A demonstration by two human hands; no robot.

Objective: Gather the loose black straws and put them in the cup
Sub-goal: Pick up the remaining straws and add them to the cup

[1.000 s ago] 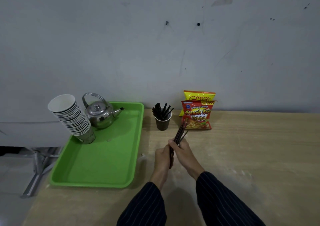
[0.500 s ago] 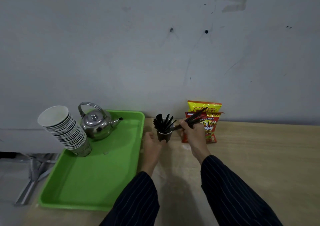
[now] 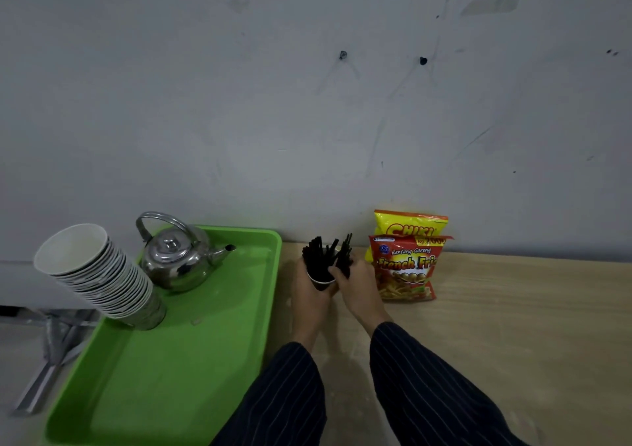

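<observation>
A small dark paper cup [image 3: 321, 280] stands on the wooden table near the wall, with several black straws [image 3: 316, 257] sticking up out of it. My left hand [image 3: 309, 292] wraps around the cup from the left side. My right hand [image 3: 357, 286] is at the cup's right rim, its fingers closed on a bunch of black straws [image 3: 345, 256] whose lower ends reach into the cup. The cup's lower part is hidden by my fingers.
A green tray [image 3: 191, 360] lies to the left, carrying a steel kettle [image 3: 178, 257] and a leaning stack of paper cups [image 3: 99, 278]. Two snack bags [image 3: 407, 264] lean against the wall just right of my hands. Bare table extends to the right.
My right hand brought the bunch of straws from mid-table up to the cup and lowered them into it. My left hand let go of the bunch and took hold of the cup.
</observation>
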